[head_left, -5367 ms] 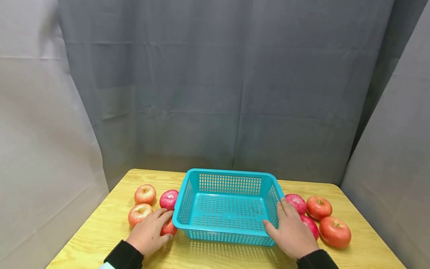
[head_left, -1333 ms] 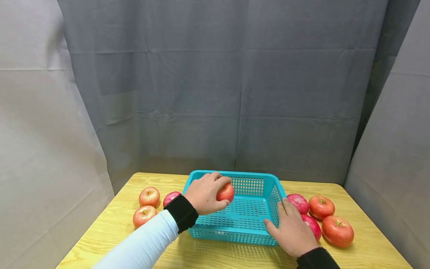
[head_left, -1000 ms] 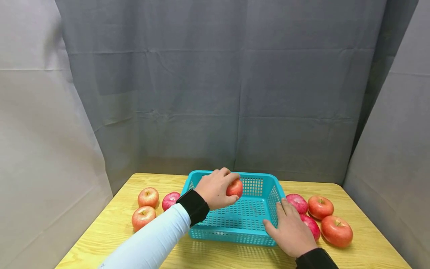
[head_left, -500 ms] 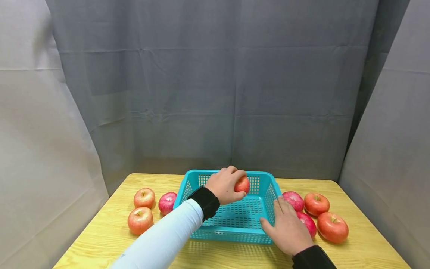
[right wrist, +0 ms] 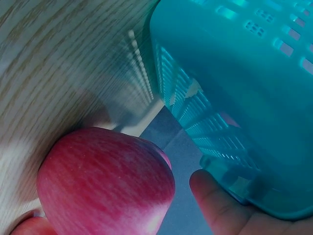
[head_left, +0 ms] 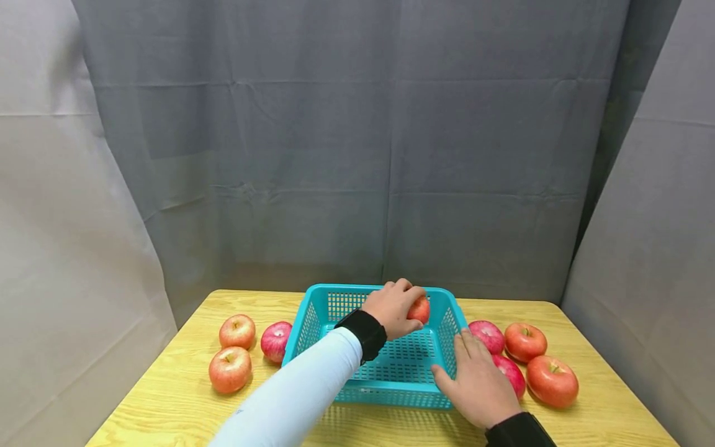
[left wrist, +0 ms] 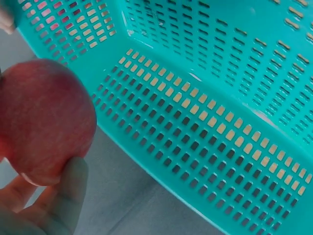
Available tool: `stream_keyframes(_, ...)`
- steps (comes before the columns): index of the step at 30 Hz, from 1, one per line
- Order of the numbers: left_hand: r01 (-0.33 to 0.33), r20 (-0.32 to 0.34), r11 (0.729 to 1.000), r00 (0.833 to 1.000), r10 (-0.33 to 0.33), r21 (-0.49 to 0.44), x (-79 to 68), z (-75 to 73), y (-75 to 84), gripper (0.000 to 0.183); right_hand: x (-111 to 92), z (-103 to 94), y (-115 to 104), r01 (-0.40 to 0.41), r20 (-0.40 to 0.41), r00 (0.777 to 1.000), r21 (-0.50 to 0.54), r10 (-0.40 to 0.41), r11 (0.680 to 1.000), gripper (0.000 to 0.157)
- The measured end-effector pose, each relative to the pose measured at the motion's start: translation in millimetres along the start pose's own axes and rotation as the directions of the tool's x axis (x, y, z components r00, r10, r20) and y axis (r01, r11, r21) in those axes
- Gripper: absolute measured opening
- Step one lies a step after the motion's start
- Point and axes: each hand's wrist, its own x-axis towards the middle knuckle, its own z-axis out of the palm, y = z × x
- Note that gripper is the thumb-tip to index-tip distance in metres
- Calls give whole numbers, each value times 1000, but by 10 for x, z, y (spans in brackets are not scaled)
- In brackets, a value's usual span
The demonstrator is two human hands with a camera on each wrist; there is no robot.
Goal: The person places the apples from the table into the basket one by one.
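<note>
My left hand [head_left: 393, 309] grips a red apple [head_left: 420, 310] over the far right part of the turquoise plastic basket [head_left: 399, 393]. In the left wrist view, fingers curl round this apple [left wrist: 46, 117] beside the basket's perforated wall [left wrist: 195, 117]. My right hand [head_left: 481, 382] lies at the basket's right rim with its fingers fairly straight and the thumb spread apart. Close by that hand, a pinkish-red apple [right wrist: 107, 181] fills the lower left of the right wrist view, outside the basket [right wrist: 225, 58].
Left of the basket sit two red-yellow apples [head_left: 237, 331] [head_left: 230, 370] and a pink one [head_left: 276, 341]. Two pink apples [head_left: 486, 336] [head_left: 509, 374] and two red ones [head_left: 526, 342] [head_left: 553, 381] stand to its right. Grey curtains [head_left: 324, 155] enclose the wooden table [head_left: 167, 397].
The left hand has picked up the apple from beside the basket's left side and carried it rightward over the basket. The right hand has stayed at the right rim.
</note>
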Motion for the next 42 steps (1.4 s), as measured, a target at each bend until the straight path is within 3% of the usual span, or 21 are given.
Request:
stream_keyframes(10, 27, 49, 998, 998, -30, 56, 255, 231, 168, 60, -56, -24, 56, 6, -31, 1000, 3, -6, 1000, 97)
stream_keyframes(18, 55, 55, 997, 997, -58, 51, 356, 381, 274, 61, -101, -43, 24, -2, -14, 1000, 5, 2, 1000, 94)
stream_keyframes(25, 131, 95, 991, 987, -133, 24, 303, 422, 315, 59, -128, -28, -42, 25, -17, 1000, 17, -24, 1000, 91)
stream_keyframes(35, 172, 103, 985, 980, -171, 5, 234, 527, 348, 57, -209, -85, -102, 45, -27, 999, 15, -44, 999, 89)
stream_keyframes(42, 126, 138, 990, 981, -133, 57, 320, 610, 413, 56, -283, -160, -42, 48, -46, 998, -7, -49, 999, 88)
